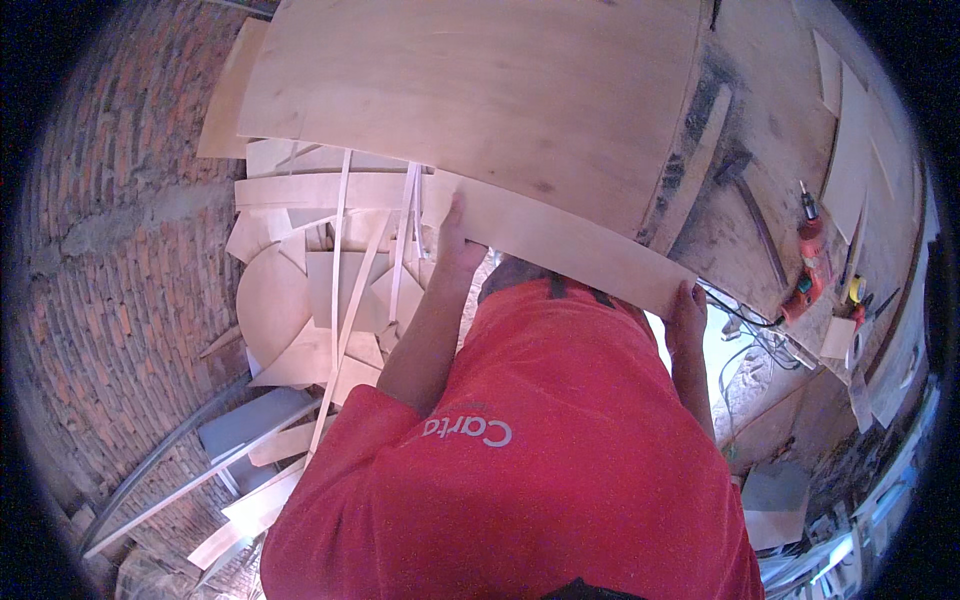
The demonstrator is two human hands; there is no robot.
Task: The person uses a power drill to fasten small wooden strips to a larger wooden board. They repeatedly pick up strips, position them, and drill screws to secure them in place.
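A long, narrow plywood strip (560,240) lies along the near edge of a large plywood sheet (480,90). My left hand (460,243) grips the strip near its left part, with the thumb on top and the other fingers underneath, mostly hidden. At the strip's right end, my right hand (686,316) holds it the same way, thumb up on its face. Both forearms reach forward from red sleeves. The sheet rests on the workbench, its near edge beside the strip.
On the bench to the right are a hammer (755,220), a red corded power drill (812,255) and a wooden batten (698,165). Plywood offcuts (280,300) and thin slats (345,320) pile up at the left, before a brick wall (110,290). Cables (765,345) hang at the bench's edge.
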